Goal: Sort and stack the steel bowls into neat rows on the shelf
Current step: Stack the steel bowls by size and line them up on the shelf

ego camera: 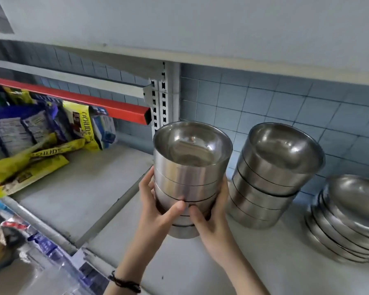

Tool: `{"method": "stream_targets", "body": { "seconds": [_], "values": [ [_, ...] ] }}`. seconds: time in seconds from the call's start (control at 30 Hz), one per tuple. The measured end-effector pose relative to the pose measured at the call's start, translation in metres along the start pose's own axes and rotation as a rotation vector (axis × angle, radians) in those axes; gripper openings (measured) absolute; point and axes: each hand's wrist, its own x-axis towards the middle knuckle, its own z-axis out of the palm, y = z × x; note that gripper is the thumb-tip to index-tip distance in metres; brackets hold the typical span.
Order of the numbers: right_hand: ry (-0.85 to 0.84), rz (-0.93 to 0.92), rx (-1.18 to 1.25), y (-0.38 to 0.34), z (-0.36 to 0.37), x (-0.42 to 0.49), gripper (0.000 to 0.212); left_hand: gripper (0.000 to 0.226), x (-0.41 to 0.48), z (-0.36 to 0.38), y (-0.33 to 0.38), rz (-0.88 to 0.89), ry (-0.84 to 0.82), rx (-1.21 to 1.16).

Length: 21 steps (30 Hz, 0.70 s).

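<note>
Hands: my left hand (158,207) and right hand (209,218) clamp a bowl stack (190,175) between them | Stack: upright, above the shelf (254,252) | Target: second stack (271,179) just right, nearer my right hand.

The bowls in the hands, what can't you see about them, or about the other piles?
- Held stack of steel bowls, head view: lower bowls covered by left hand and right hand; count unclear.
- Pile of shallow bowls: cut off by the right edge.
- Yellow packets: print too blurred to read.
</note>
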Motion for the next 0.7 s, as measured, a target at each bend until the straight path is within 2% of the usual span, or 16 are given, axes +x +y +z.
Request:
{"method": "stream_targets", "body": {
  "seconds": [0.27,0.4,0.6,0.7],
  "values": [
    [0.24,0.031,-0.141,0.019,0.018,0.043,0.101,0.098,0.072,-0.016,-0.028,-0.002,-0.218,-0.036],
    [0.347,0.072,-0.177,0.029,0.023,0.054,0.097,0.097,0.097,-0.015,-0.038,-0.021,-0.317,-0.065],
    [0.4,0.104,-0.228,0.037,0.024,0.056,0.09,0.11,0.104,-0.015,-0.043,-0.042,-0.391,-0.1],
    [0.409,0.104,-0.249,0.035,0.026,0.055,0.09,0.104,0.105,-0.017,-0.042,-0.028,-0.403,-0.062]
  ]
}}
